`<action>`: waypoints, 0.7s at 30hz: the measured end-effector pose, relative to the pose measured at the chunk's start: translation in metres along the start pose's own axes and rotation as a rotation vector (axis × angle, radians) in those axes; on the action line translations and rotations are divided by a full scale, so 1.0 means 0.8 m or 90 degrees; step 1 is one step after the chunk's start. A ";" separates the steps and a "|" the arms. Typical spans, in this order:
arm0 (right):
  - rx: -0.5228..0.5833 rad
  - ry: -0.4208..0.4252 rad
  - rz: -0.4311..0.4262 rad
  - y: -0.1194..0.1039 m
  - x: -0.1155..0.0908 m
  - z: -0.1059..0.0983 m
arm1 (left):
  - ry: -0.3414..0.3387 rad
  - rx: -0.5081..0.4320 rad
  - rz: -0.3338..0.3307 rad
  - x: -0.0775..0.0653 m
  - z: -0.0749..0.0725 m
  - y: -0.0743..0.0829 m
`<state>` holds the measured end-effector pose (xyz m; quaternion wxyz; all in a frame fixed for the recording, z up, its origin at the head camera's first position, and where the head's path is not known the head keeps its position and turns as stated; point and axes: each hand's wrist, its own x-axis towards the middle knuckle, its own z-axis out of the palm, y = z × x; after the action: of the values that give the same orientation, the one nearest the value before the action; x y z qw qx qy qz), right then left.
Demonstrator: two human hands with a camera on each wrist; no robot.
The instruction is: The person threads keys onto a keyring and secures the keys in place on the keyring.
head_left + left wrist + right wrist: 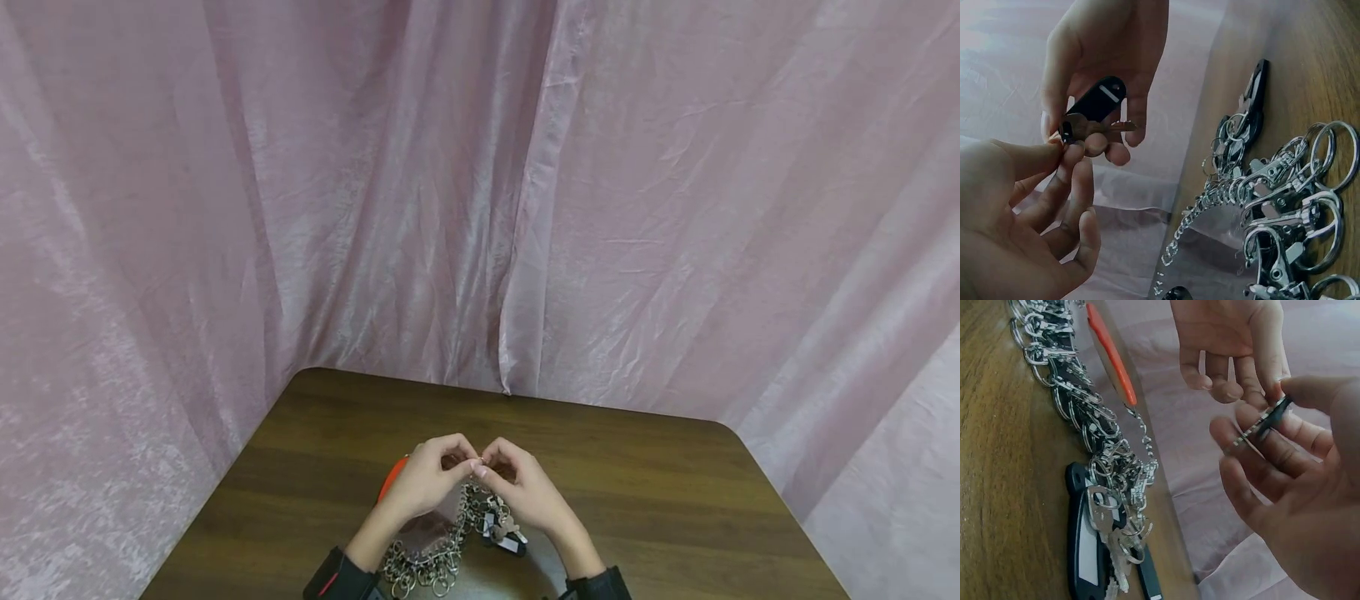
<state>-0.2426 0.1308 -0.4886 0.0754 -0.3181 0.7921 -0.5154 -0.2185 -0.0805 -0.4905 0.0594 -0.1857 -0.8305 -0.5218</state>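
Note:
Above the table, the left hand (431,479) and right hand (525,487) meet at their fingertips. Between them is a key (1119,127) with a black key tag (1109,97); both hands pinch this small set near the key's head, and the fingers hide their joint. In the right wrist view the key's toothed blade (1244,437) lies along the right fingers. Under the hands, a heap of metal clasps and split rings (427,571) joins a chain (1200,206). More keys (1100,509) and a black tag with a white label (1088,550) lie at its end.
A bright orange strip (1110,356) edges a see-through piece beside the clasps, left of the hands. The brown wooden table (637,483) has rounded far corners. Pink curtains (450,208) hang close behind it.

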 end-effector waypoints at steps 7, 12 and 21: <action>0.185 -0.055 0.014 0.026 -0.001 -0.005 | -0.019 0.047 0.010 -0.001 0.009 -0.004; 0.143 -0.046 0.027 0.033 -0.001 -0.001 | -0.014 0.071 -0.015 -0.005 0.017 -0.010; 0.012 -0.021 0.012 0.013 -0.001 0.004 | -0.026 0.035 -0.028 -0.003 0.010 -0.020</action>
<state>-0.2448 0.1320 -0.4994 0.0962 -0.3181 0.7887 -0.5172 -0.2214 -0.0802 -0.5081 0.0363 -0.1765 -0.8494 -0.4960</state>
